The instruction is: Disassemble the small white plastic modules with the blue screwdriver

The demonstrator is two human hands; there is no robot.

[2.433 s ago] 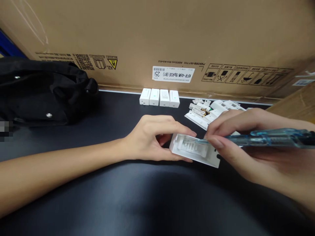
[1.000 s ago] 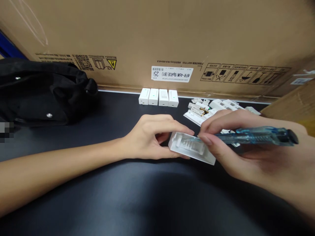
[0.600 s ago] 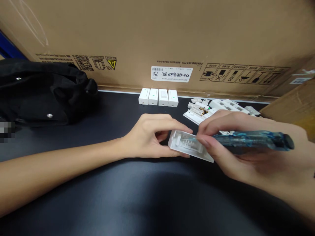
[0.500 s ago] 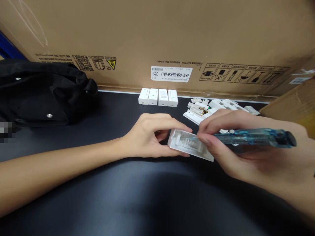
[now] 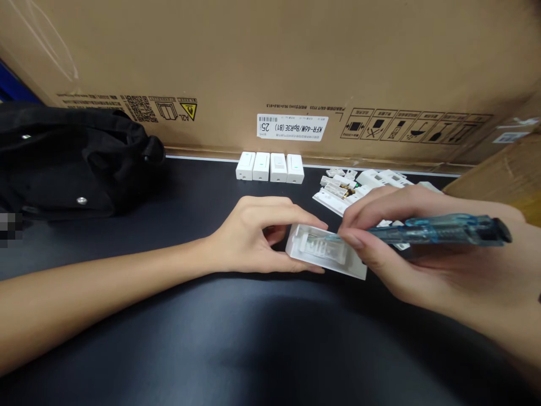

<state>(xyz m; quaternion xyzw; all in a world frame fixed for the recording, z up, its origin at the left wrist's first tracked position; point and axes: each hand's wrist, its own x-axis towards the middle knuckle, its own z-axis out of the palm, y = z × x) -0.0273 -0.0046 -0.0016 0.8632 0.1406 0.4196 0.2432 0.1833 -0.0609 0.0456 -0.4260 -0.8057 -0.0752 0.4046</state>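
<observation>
My left hand [image 5: 266, 234] is closed around one end of a white rectangular plastic housing [image 5: 355, 269], thumb along the near side and fingers along the far side. The housing's hollow inside faces up and shows moulded ribs. My right hand [image 5: 406, 254] grips a translucent blue pen [image 5: 439, 230] between thumb and fingers. The pen's thin front end reaches into the housing, over the ribbed middle. Whether its tip touches the ribs I cannot tell. Behind and partly under my right hand lies a pile of loose white plastic parts [image 5: 338, 194], some with brass-coloured pieces.
Several white switch units [image 5: 269, 167] stand in a row at the back of the dark table [image 5: 190, 338]. A large cardboard box [image 5: 211, 51] walls off the back. A black bag [image 5: 76, 163] lies at the left, and another carton [image 5: 502, 169] stands at the right.
The pen's tip has shifted slightly left inside the housing and its rear end is tilted a little higher. Both hands keep their hold. The whole view has shifted slightly.
</observation>
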